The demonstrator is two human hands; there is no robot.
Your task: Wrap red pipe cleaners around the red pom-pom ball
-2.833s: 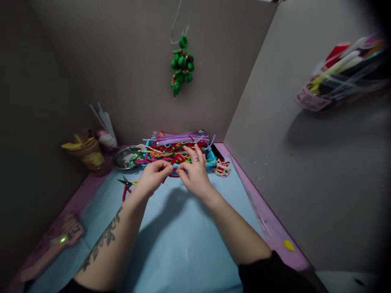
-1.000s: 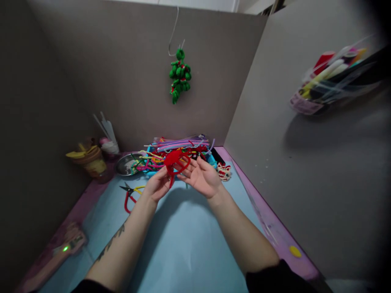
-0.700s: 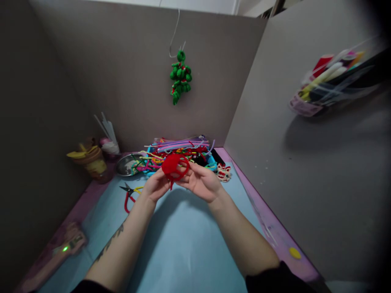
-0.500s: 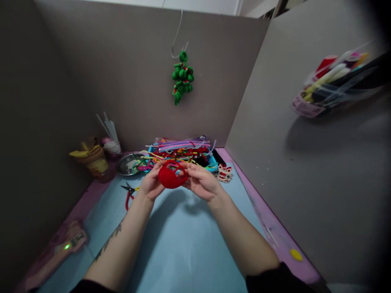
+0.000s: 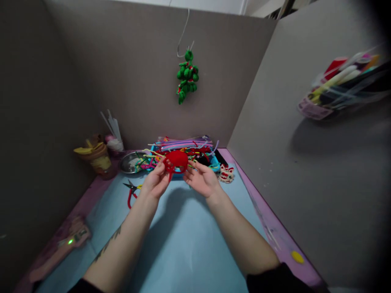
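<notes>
A red fuzzy rounded piece with open loops (image 5: 177,159), seemingly of pipe cleaners, is held up above the table. My left hand (image 5: 157,179) grips its left side between thumb and fingers. On the other side, my right hand (image 5: 201,179) is open, palm turned up, its fingertips close to the piece's right edge. Whether they touch it I cannot tell. Behind the hands lies a blue tray (image 5: 215,162) heaped with coloured pipe cleaners (image 5: 186,143).
Left on the blue mat (image 5: 183,240) lie red-handled scissors (image 5: 132,193). Beyond are a metal bowl (image 5: 126,162) and a pot (image 5: 102,162). A glue gun (image 5: 65,252) with a green light is front left. A green ornament (image 5: 187,77) hangs behind; a filled pouch (image 5: 336,87) hangs right.
The red piece has flipped so its solid part is on top and its loops hang below. My right hand has let go and opened. The view has shifted slightly.
</notes>
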